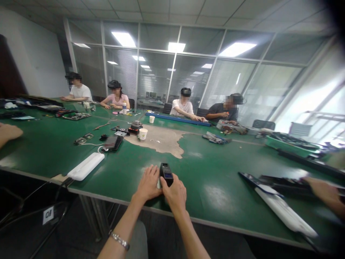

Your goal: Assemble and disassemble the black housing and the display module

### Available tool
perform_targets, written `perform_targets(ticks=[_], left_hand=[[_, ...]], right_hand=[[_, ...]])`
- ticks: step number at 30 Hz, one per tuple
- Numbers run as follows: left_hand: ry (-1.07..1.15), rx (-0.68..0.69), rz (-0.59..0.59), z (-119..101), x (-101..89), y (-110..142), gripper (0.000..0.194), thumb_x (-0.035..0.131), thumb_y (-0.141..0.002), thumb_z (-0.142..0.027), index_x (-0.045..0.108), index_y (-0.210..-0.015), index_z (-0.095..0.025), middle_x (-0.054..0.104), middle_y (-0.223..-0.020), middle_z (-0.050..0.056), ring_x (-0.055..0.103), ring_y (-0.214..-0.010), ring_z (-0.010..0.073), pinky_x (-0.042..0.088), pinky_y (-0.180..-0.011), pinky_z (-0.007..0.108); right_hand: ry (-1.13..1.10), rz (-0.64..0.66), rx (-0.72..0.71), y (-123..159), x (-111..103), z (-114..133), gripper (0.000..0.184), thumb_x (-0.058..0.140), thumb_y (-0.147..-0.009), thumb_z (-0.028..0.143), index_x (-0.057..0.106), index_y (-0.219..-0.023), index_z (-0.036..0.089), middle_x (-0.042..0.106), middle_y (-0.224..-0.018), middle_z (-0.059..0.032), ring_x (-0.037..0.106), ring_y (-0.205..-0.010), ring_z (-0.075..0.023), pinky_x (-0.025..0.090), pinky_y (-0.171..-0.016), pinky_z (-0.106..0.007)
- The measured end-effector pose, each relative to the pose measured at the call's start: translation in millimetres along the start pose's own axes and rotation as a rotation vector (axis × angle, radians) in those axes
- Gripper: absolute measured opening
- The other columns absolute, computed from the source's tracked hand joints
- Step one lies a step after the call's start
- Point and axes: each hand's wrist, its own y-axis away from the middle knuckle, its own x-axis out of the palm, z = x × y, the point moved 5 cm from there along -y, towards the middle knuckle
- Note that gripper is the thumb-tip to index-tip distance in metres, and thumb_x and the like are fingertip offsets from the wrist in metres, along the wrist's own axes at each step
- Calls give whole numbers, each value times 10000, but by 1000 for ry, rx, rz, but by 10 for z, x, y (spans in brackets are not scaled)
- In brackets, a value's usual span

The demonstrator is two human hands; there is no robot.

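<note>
Near the table's front edge, my right hand (175,193) is wrapped round a small black boxy device (166,172), which stands on the green table and has a small dark screen facing me. My left hand (147,184) lies flat just left of the device, its fingers stretched forward over the tabletop. A small pale patch (159,182) shows between my left hand and the device; what it is I cannot make out. My left thumb reaches towards my right hand.
A white power strip (86,166) lies to the left, beside glasses (84,138). Ahead stands a paper cup (143,134) on a bare brown patch (164,138). At right lies a long white object (287,210), near another person's hand (327,192). Several people sit opposite.
</note>
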Motion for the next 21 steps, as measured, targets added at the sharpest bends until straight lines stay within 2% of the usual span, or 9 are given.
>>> perform_targets(ticks=[6,10,21], left_hand=[[13,5,-6,0,12,-11,911,531,-767,-721,338,-1445,-143,347,-1521,144,205,-1440,332,161,-1178,510],[14,-11,-29,8,18,-20,924,491,-773,-776,351,-1437,-150,363,-1511,146,214,-1436,337,195,-1166,512],[1,0,-59,32,52,-27,874,456,-798,-784,395,-1406,-158,385,-1499,142,244,-1428,326,204,-1170,496]], right_hand=[[-96,-81,-16,-186,-264,42,469,510,-853,553,601,-1134,189,694,-969,-96,642,-933,-236,428,-797,-298],[-108,-127,-3,-292,-412,-48,479,489,-855,584,610,-1121,205,695,-960,-89,641,-909,-238,427,-765,-297],[-67,-111,86,-245,-372,-465,496,477,-855,592,599,-1142,206,693,-948,-97,643,-893,-256,426,-771,-316]])
